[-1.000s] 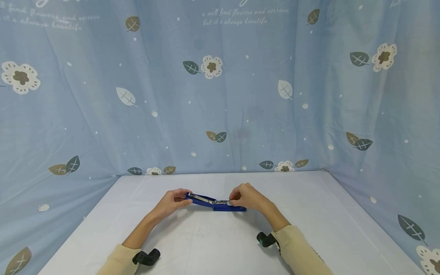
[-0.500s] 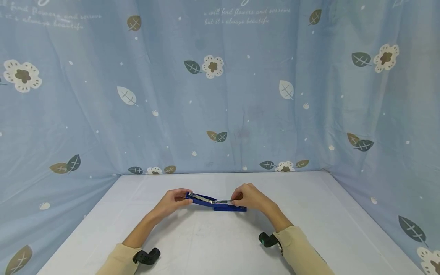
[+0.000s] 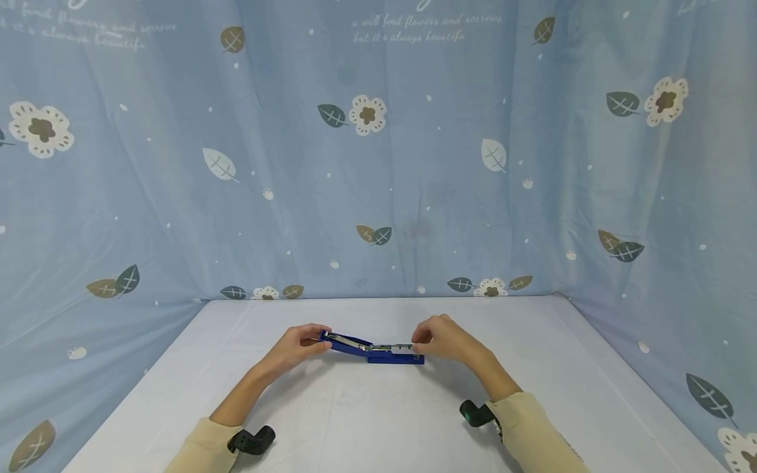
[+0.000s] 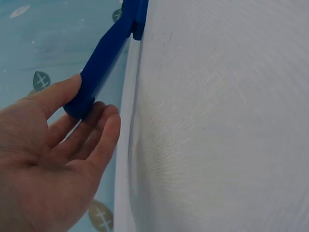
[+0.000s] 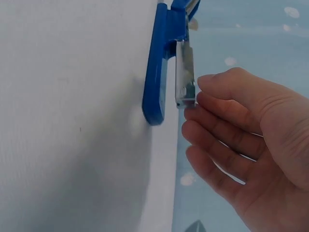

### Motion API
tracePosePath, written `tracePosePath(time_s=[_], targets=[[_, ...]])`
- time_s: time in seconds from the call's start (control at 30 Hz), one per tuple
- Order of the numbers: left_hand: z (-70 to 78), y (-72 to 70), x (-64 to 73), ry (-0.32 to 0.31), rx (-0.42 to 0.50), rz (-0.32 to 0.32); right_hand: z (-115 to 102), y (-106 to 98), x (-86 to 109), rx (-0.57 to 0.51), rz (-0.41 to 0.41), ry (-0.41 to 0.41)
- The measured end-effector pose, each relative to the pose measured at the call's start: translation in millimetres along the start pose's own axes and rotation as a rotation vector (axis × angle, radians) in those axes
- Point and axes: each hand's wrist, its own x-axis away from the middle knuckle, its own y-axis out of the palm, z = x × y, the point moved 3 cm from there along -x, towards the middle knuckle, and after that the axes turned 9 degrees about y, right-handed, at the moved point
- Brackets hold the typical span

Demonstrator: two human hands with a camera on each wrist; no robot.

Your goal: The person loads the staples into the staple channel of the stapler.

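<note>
A blue stapler (image 3: 395, 359) rests on the white table, its cover (image 4: 104, 60) folded far back to the left. My left hand (image 3: 295, 348) pinches the end of that cover between thumb and fingers. The silver staple magazine (image 5: 185, 72) lies exposed above the base, with a gap between them in the right wrist view. My right hand (image 3: 443, 337) is at the magazine's free end. Its thumb and fingertips are right beside the metal, and the fingers are loosely bent in the right wrist view. The inside of the magazine is hidden from the wrist views.
The white table (image 3: 355, 420) runs back to a blue curtain (image 3: 296, 230) printed with leaves and flowers, which hangs on the back and both sides. Each wrist carries a black camera mount, the left mount (image 3: 252, 441) and the right mount (image 3: 476, 413).
My right hand has slid to the right along the magazine to its end, leaving more of the metal uncovered. The left hand and the stapler base have stayed put.
</note>
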Motion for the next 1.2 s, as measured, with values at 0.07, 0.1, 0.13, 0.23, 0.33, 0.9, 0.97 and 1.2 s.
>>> tracePosePath(time_s=[0.07,0.1,0.13,0.23,0.33,0.9,0.97,1.2], targets=[[1.8,-0.1,0.2,-0.003,-0.009,-0.003,1,-4,2.8,0.005,0.004,-0.011],[3.0,-0.2,0.4,-0.003,-0.013,-0.004,1,-6,4.1,0.008,0.007,-0.017],[4.1,-0.2,0.7,-0.003,-0.017,-0.007,1,-8,5.4,0.009,0.012,-0.024],[6.5,-0.1,1.1,0.005,-0.027,-0.016,3,-14,10.1,0.014,0.03,-0.036],[7.5,-0.2,1.3,0.01,-0.047,-0.019,7,-19,15.2,0.031,0.048,-0.04],[47.3,-15.6,2.2,0.15,-0.463,0.166,32,-48,41.7,0.065,0.161,-0.026],[47.5,-15.1,2.1,0.154,-0.487,0.176,35,-49,42.8,0.068,0.166,-0.029],[33.3,-7.7,-0.1,0.137,-0.424,0.13,42,-49,43.9,0.054,0.167,-0.024]])
